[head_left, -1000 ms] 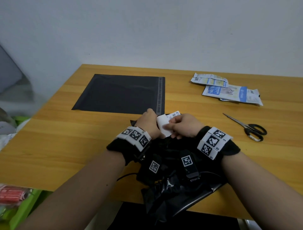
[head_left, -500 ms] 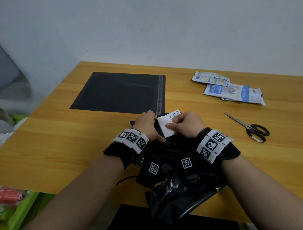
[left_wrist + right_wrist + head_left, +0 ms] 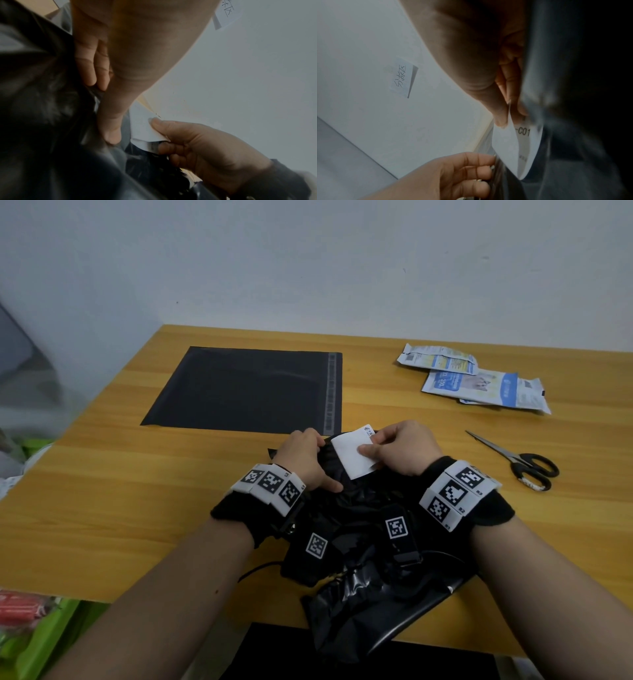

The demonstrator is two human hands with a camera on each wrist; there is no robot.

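Observation:
A crumpled black plastic bag lies at the table's near edge under both wrists. My left hand grips its far part, fingers curled over the edge and the thumb pressing down. A white label with printed text stands partly lifted off the bag, blank side up. My right hand pinches the label's right edge between thumb and forefinger. In the left wrist view the same pinch shows on the label. How much of the label sticks to the bag is hidden.
A flat black mailer bag lies at the back left of the wooden table. Printed packets sit at the back right, with black-handled scissors nearer on the right. Green and red items lie off the left edge.
My right hand has drawn the white label a little further off the black bag, so more of its blank side shows. My left hand has stayed on the bag.

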